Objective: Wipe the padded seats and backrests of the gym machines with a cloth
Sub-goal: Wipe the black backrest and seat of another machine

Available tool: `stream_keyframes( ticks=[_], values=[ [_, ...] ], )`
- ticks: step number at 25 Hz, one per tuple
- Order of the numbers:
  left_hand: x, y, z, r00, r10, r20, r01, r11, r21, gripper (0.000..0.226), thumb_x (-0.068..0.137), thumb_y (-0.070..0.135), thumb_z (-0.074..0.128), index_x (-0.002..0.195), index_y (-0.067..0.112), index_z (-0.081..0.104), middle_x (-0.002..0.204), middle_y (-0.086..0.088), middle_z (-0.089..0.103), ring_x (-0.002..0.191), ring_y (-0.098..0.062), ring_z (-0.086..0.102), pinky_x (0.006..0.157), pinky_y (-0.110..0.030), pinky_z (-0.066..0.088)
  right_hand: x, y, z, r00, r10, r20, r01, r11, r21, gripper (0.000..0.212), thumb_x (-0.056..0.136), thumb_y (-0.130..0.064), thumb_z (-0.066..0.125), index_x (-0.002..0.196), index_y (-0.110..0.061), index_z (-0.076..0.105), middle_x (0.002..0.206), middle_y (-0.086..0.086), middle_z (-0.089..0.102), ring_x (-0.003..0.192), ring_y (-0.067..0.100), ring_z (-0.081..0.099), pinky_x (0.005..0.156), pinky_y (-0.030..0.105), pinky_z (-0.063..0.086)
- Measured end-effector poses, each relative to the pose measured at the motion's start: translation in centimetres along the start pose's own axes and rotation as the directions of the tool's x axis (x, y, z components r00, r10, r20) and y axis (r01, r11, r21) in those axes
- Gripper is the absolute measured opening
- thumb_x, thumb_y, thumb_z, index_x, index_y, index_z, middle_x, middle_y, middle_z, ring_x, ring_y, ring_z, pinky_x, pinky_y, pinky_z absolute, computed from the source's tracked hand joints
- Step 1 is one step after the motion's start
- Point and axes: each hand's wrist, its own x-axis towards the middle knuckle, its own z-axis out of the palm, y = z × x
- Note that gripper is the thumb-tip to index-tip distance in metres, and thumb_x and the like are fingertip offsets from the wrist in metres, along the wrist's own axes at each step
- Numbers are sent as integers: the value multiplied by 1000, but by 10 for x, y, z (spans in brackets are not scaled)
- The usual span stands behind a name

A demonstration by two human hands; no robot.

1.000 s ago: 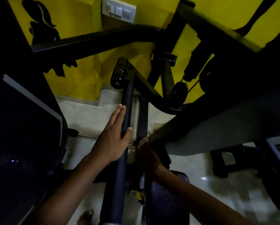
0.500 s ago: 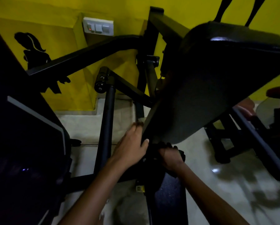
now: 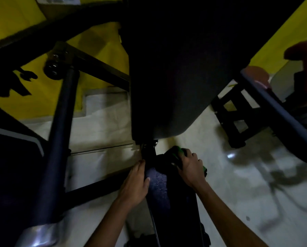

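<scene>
Pressing one crumpled green cloth [image 3: 180, 155] onto one narrow textured padded seat [image 3: 158, 184], the right hand [image 3: 191, 167] clamps it; the left hand [image 3: 135, 182] lies flat-fingered against the seat's left edge, below one smooth dark backrest [image 3: 175, 77].

The padded backrest [image 3: 175, 72] is plain black, shading to dark grey along its lower edge. The seat pad [image 3: 168, 202] is black with a fine speckled bluish texture at its near-left corner. The cloth [image 3: 178, 152] under the right hand [image 3: 191, 168] is dark with bright green patches. The machine frame bar [image 3: 60, 132] is black with a bluish sheen. The wall [image 3: 99, 43] is plain yellow with black silhouette shapes at left. The floor [image 3: 99, 125] is pale grey-white with faint mottling. The switch plate [image 3: 57, 0] is white with a red indicator
</scene>
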Motion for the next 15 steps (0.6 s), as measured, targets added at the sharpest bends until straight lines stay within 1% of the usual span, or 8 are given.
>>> stream_keyframes(
  ticks=[3, 5, 7, 9, 11, 12, 14, 15],
  values=[
    [24, -24, 33, 999, 32, 9, -32, 999, 0, 62, 98, 23, 45, 150, 8, 14, 158, -8, 13, 146, -18, 14, 114, -18, 7, 9, 6, 37, 995, 89, -44, -88, 996, 30, 64, 93, -40, 50, 148, -22, 24, 150, 10, 26, 117, 34, 42, 93, 43, 38],
    [35, -36, 49, 998, 48, 40, -49, 999, 23, 62, 98, 29, 45, 150, 8, 17, 158, -8, 16, 145, -20, 16, 114, -21, 10, 13, 6, 57, 989, 112, -98, -107, 993, 57, 72, 86, -36, 60, 148, -24, 26, 152, 13, 24, 113, 37, 43, 88, 46, 39],
    [44, -51, 62, 994, 90, 59, -94, 993, 72, 64, 96, 45, 37, 149, 10, 22, 154, -10, 24, 143, -23, 22, 114, -24, 16, 13, 10, 73, 979, 82, -189, -71, 995, 65, 81, 71, -27, 72, 143, -23, 36, 147, 17, 34, 104, 40, 49, 78, 48, 43],
    [46, -62, 69, 987, 147, 70, -154, 981, 120, 75, 87, 55, 23, 148, 12, 26, 151, -12, 31, 140, -26, 27, 113, -26, 18, -4, 15, 84, 969, 73, -234, -57, 996, 73, 95, 57, -19, 79, 142, -26, 37, 142, 17, 41, 99, 38, 52, 71, 45, 45],
    [44, -69, 71, 980, 190, 57, -197, 966, 165, 76, 86, 55, 21, 149, 11, 26, 151, -13, 32, 140, -29, 28, 113, -28, 17, -35, 16, 90, 971, 77, -225, -65, 996, 63, 108, 48, -18, 84, 143, -30, 35, 142, 15, 41, 99, 32, 52, 68, 41, 46],
    [43, -70, 70, 978, 201, 53, -207, 964, 169, 76, 87, 54, 21, 149, 11, 24, 153, -12, 30, 140, -28, 26, 112, -27, 15, -51, 14, 93, 975, 84, -204, -72, 995, 68, 113, 44, -20, 86, 144, -31, 35, 143, 14, 41, 98, 30, 50, 67, 41, 47],
    [43, -70, 69, 980, 190, 64, -198, 968, 152, 76, 87, 56, 20, 150, 15, 20, 156, -8, 24, 143, -23, 19, 111, -21, 9, -69, 12, 97, 982, 77, -171, -65, 995, 71, 116, 40, -22, 88, 143, -31, 37, 142, 13, 40, 98, 28, 47, 67, 40, 47],
    [44, -70, 69, 981, 184, 65, -192, 970, 151, 76, 87, 56, 21, 151, 15, 19, 156, -8, 23, 143, -23, 19, 111, -20, 9, -69, 12, 95, 982, 65, -176, -55, 997, 59, 115, 39, -23, 87, 143, -31, 37, 142, 13, 41, 98, 28, 46, 67, 41, 48]
  ],
)
